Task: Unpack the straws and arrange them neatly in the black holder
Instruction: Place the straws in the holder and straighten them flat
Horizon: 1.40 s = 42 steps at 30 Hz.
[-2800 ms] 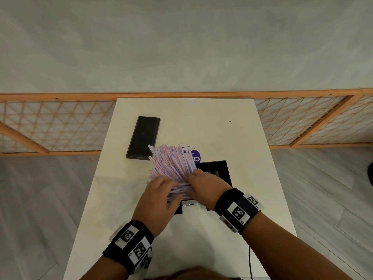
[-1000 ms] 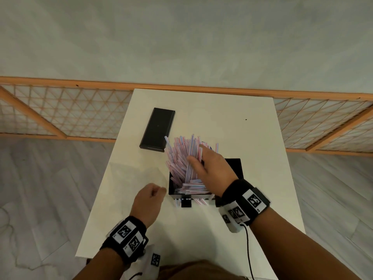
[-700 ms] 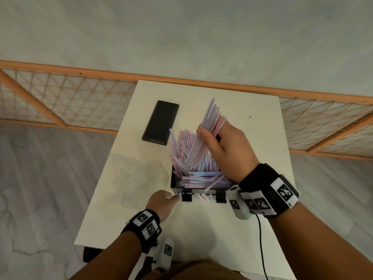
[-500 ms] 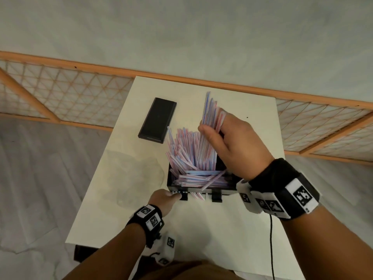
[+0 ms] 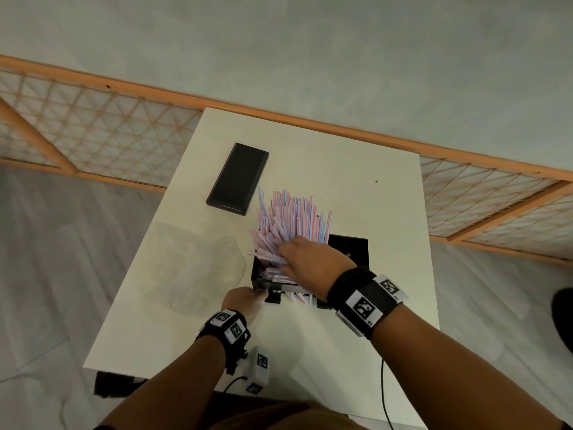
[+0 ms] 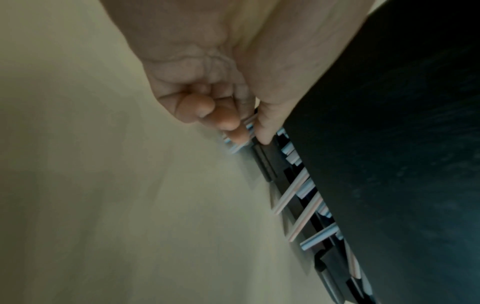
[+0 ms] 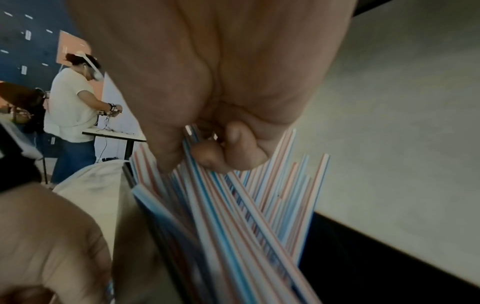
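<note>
Pink, blue and white striped straws (image 5: 291,218) stand fanned and leaning in the left side of the black holder (image 5: 350,252) near the table's front. My right hand (image 5: 286,252) reaches into the holder from above and grips a bunch of them; the right wrist view shows its fingers (image 7: 207,156) curled round the straws (image 7: 233,205). My left hand (image 5: 259,293) sits at the holder's front left corner. In the left wrist view its thumb and fingertips (image 6: 233,131) pinch straw ends (image 6: 293,191) that poke out of the slot along the holder (image 6: 389,144) base.
A flat black lid (image 5: 238,178) lies at the back left of the white table (image 5: 341,169). A crumpled clear wrapper (image 5: 192,262) lies left of the holder. A wooden lattice rail (image 5: 93,135) runs behind the table. Another person (image 7: 70,107) stands far off.
My right hand had lifted a bunch of straws high above the holder; it has come back down onto the pile. My left hand has stayed at the holder's front left corner.
</note>
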Motion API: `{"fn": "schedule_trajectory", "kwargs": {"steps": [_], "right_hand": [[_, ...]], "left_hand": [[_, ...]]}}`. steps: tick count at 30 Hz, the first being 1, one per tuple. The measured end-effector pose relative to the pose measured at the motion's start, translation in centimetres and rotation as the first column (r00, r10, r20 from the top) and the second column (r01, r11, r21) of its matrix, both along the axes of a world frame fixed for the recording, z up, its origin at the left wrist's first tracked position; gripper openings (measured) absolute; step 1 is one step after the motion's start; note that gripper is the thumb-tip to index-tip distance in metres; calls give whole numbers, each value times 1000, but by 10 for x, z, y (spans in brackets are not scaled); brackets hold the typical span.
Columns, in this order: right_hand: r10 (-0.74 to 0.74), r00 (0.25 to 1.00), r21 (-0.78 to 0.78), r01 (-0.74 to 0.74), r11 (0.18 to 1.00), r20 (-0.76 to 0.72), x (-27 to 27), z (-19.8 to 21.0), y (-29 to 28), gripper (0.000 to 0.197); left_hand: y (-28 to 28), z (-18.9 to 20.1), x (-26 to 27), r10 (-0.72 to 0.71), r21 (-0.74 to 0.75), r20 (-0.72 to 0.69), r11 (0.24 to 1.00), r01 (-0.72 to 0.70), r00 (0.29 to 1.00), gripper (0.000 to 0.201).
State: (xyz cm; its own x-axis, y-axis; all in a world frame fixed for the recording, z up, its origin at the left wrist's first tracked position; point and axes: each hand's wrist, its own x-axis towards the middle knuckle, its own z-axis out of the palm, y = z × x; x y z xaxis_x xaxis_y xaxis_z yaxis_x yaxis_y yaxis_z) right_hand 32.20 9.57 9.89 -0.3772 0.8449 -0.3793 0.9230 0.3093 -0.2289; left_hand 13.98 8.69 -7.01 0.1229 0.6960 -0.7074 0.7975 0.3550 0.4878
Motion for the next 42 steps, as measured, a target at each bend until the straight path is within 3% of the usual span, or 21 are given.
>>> {"fn": "schedule_trajectory", "kwargs": {"steps": [4,10,13,15,18,23,32,35,42], "right_hand": [[-86,989,27,90,996,-124,0,-5,-2,47],[-172,928,191,244,951,-331,15,-6,-36,58],[-198,922,132,253,958,-334,20,-21,-55,67],[-234,913,90,278,956,-333,22,-32,-63,62],[-303,880,71,351,934,-366,24,-41,-62,50],[-320,871,31,357,934,-374,28,-45,-57,47],[-409,800,-40,437,899,-439,27,-50,-56,44],[-415,813,-21,446,895,-408,25,-50,-53,38],[-288,871,13,319,948,-399,16,-45,-67,78]], "left_hand": [[-5,3,-3,64,47,-7,997,-63,998,43],[-12,-5,-15,-113,157,-205,977,146,972,37],[-17,-4,-17,-159,197,-223,959,204,962,35],[-18,-4,-17,-206,205,-243,944,257,948,35],[-20,-7,-19,-291,160,-295,924,348,910,34],[-41,-4,-26,-398,-24,-299,912,410,867,31],[-46,31,-70,-519,-57,-219,852,520,826,28],[-51,33,-78,-568,-119,-203,823,556,797,29],[-44,40,-72,-567,-122,-218,823,554,794,31]]}}
